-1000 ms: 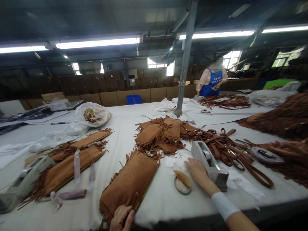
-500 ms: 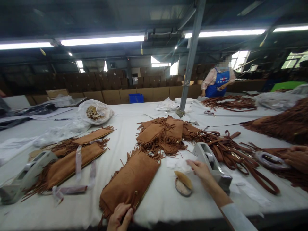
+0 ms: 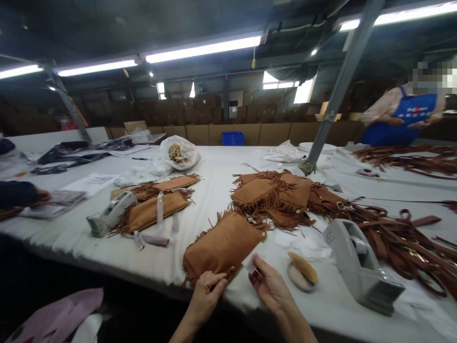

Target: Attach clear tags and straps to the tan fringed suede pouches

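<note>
Fingers of the left hand (image 3: 206, 296) are pinching the fringed pouch (image 3: 223, 244) at the worktop's (image 3: 214, 190) six o'clock edge; right hand (image 3: 272, 289) is gripping a white slip (image 3: 250, 262), possibly catching loose fringe.

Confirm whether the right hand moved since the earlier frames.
Yes: right hand left the tape dispenser, crossing leftward past the round pad to the brown pouch.

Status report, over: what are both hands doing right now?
Left hand pinching near edge of fringed pouch. Right hand holding a white slip beside it. Tape dispenser apart, to the right.
</note>
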Available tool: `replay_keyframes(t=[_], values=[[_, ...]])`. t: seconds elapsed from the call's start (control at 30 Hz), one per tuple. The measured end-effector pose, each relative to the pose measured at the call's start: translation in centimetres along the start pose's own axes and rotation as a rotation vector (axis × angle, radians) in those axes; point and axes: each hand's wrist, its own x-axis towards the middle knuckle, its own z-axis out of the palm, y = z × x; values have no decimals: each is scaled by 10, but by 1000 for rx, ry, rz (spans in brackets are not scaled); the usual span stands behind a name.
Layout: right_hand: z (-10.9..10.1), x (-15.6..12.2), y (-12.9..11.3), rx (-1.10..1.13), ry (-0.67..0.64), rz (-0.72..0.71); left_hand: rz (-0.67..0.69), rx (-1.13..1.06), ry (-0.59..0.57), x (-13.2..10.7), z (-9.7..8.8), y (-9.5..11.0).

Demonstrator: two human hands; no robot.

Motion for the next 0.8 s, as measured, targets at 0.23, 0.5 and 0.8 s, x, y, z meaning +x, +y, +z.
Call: replay_keyframes(t=[0.23, 0.5, 0.8], values=[[23, -6, 14, 215, 23, 175, -29, -58, -30, -2, -1, 5], [30, -10, 19, 95, -67, 148, -32, -95, -23, -2, 0, 1], [34, -19, 22, -153, -219, -25, -50, -139, -21, -4, 1, -3]])
